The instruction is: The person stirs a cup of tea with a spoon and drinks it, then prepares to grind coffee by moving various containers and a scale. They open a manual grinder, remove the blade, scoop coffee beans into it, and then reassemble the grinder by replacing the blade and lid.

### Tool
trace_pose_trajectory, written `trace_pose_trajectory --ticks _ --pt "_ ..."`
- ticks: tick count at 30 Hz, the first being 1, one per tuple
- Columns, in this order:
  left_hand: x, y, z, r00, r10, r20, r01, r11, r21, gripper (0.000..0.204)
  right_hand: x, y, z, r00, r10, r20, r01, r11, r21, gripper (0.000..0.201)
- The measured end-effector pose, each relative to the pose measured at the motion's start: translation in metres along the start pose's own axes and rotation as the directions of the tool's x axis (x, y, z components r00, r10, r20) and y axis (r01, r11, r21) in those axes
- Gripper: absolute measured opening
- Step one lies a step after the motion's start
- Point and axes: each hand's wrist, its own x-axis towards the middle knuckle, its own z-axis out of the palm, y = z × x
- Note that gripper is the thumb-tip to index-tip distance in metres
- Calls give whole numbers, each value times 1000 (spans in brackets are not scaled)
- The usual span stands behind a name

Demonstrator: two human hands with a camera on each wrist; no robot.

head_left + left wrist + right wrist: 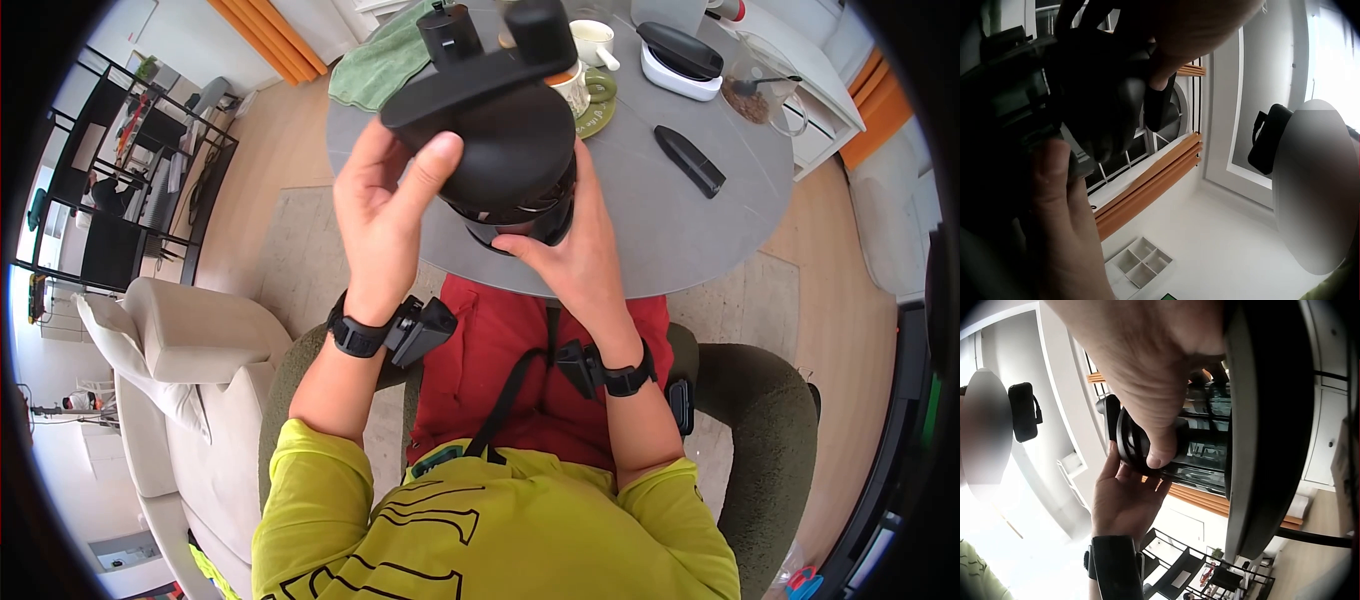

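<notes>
A black hand-crank coffee grinder with a clear lower body is held between both hands, just over the table's near edge in the head view. My left hand grips its upper part, thumb on the side of the domed black lid. My right hand holds the lower body from the right, thumb along the near side. The crank arm reaches across the lid to a black knob. In the right wrist view the right thumb lies against the black collar above the clear body. The fingers behind the grinder are hidden.
On the round grey table are a green cloth, a black canister, a white cup, a mug with a green handle, a black elongated object and a glass jug holding brown contents and a spoon.
</notes>
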Motion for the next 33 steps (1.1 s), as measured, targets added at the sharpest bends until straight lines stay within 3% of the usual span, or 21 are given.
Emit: trace_pose_trajectory --ticks 6,9,19,28,33 --pt "-1 8 1 999 29 16 -28 999 -22 35 0 2 1 1000 -4 1 4 1000 28 108" --pt "-6 -3 1 998 -60 27 57 995 80 34 1 1 0 1000 -6 8 5 1000 24 108" --pt "-4 -10 2 996 -84 21 81 991 109 34 0 4 1 999 -36 -7 37 999 27 109" --pt "-5 -16 6 1000 -7 2 7 991 131 31 0 2 1 999 -32 -12 32 999 17 108" --pt "-7 -14 11 998 56 -9 -52 968 247 30 0 2 0 1000 -24 -6 24 999 26 107"
